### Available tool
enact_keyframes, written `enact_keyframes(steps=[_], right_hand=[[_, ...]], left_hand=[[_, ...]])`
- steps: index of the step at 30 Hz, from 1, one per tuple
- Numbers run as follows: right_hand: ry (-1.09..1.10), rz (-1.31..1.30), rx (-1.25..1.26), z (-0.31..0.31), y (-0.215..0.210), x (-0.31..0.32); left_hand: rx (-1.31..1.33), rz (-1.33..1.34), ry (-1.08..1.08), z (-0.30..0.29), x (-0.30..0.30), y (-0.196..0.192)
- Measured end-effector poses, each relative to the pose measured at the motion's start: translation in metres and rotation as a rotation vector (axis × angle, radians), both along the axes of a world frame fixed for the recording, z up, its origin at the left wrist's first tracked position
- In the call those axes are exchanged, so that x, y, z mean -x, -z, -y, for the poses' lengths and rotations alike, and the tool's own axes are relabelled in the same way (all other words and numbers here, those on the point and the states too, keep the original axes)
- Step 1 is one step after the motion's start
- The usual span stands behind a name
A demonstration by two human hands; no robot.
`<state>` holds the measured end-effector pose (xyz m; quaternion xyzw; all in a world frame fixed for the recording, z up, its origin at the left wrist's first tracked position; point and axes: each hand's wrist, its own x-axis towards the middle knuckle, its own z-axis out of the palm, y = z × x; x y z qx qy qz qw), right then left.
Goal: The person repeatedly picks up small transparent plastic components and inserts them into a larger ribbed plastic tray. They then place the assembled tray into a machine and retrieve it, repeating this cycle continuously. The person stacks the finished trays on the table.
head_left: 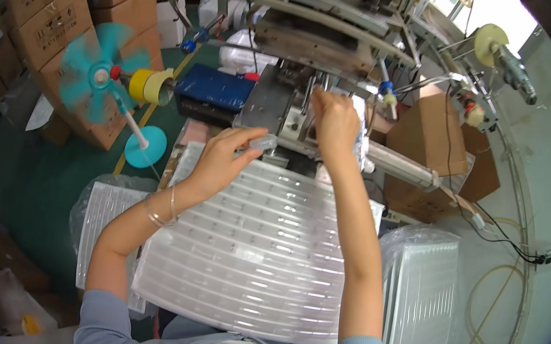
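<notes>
The steel-framed machine (311, 47) fills the far side of your workspace. Between it and your body lies the ribbed translucent tray (243, 252), its far edge near the machine, probably to keep your reach short. The blue box (215, 90) stands just left of the machine's bed (263, 107), where it seems to leave your arms room. Your hands are apart. The right hand (335, 120) extends over the machine, fingers bunched downward; its fingertips are hidden, so whether they grip anything cannot be told. The left hand (225, 154) pinches the small clear piece (264, 143) between thumb and fingers near the tray's far edge, a hold that apparently leaves much of the piece exposed.
</notes>
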<state>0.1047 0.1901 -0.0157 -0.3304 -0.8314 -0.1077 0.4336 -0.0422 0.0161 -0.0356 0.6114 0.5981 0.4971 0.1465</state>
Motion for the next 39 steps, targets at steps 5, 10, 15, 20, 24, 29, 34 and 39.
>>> enact_keyframes(steps=[5,10,15,20,24,29,34,39], right_hand=[[-0.019,-0.066,-0.045,-0.002,0.004,-0.009],[-0.125,-0.171,0.164,0.052,0.010,-0.054],[-0.377,0.194,0.495,0.144,0.039,-0.100],[-0.539,0.565,0.529,0.191,0.073,-0.107],[-0.540,0.635,0.506,0.194,0.078,-0.107],[-0.569,0.393,0.696,0.187,0.052,-0.106],[-0.392,0.031,0.756,0.149,0.050,-0.117],[-0.375,-0.092,0.759,0.136,0.041,-0.115]], left_hand=[[0.139,-0.044,0.216,0.054,-0.010,0.012],[0.198,-0.112,0.340,0.092,-0.026,0.041],[0.035,-0.486,0.353,0.106,-0.037,0.063],[-0.014,-0.728,0.309,0.109,-0.039,0.069],[0.053,-0.853,0.283,0.111,-0.035,0.073],[0.055,-0.673,0.236,0.112,-0.033,0.052],[0.035,-0.496,0.139,0.107,-0.019,0.032],[0.071,-0.365,0.034,0.100,0.007,0.040]])
